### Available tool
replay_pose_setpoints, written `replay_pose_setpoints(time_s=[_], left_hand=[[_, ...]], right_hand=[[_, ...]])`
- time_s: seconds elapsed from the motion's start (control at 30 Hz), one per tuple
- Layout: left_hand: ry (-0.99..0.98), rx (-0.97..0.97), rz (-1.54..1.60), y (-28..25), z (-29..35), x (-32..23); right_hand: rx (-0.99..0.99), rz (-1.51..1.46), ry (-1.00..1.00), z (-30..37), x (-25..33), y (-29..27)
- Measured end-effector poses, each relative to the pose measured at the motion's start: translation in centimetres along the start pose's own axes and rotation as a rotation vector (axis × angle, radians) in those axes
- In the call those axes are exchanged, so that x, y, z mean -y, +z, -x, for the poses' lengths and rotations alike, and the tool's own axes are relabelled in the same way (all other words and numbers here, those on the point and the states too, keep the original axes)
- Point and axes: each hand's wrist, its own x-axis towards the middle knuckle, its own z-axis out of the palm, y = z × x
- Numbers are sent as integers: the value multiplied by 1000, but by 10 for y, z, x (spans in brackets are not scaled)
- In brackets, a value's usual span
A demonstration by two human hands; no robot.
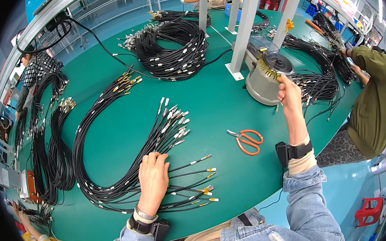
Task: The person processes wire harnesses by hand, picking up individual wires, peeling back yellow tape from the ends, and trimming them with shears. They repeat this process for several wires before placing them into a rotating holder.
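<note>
My left hand (153,179) is closed over a bundle of thin black cables (83,148) that curves in a U on the green table. White-tagged cable ends (172,122) fan out beyond its fingers, and several loose ends with yellow and white tips (203,190) spread to its right. My right hand (290,94) reaches forward to a round grey machine (261,84) with a black disc on top and a row of yellow tabs along its side. Thumb and fingers are pinched at the machine's rim; what is between them is too small to make out.
Orange-handled cutters (247,141) lie between my hands. A big cable coil (173,51) sits at the back, more bundles (55,151) at left and a cable pile (315,73) at right. Metal posts (242,29) rise from the table (220,122). Other people work around it.
</note>
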Motion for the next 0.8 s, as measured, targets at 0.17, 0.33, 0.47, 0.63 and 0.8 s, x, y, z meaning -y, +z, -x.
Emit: replay_pose_setpoints(time_s=[0.17, 0.33, 0.47, 0.63, 0.8], left_hand=[[28, -5, -19, 7, -7, 5], [46, -3, -19, 14, -15, 6], [33, -8, -25, 22, -24, 6], [46, -58, -35, 33, -23, 16], [92, -80, -102, 32, -24, 16]], right_hand=[[65, -8, 13, -16, -7, -2], [175, -336, 163, -25, -7, -8], [330, -535, 167, -8, -1, -4], [433, -490, 132, 59, 16, 25], [592, -381, 148, 109, 8, 35]])
